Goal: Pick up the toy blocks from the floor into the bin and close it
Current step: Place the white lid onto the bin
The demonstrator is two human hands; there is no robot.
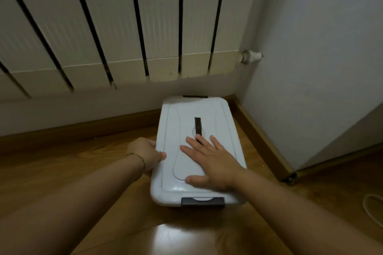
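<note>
- A person's right hand (215, 163), fingers spread flat, presses on the lid (186, 126) of a white storage bin (165, 194); the left hand (145, 154) is curled around the bin's 9 o'clock edge.
- The bin sits on the wood floor (83, 161) below a radiator (116, 27), lid on, no toy blocks visible.
- Risk: the dark latch (203, 202) at 6 o'clock may be unfastened; one-sided pressure could leave the lid unseated or slide the bin.
</note>
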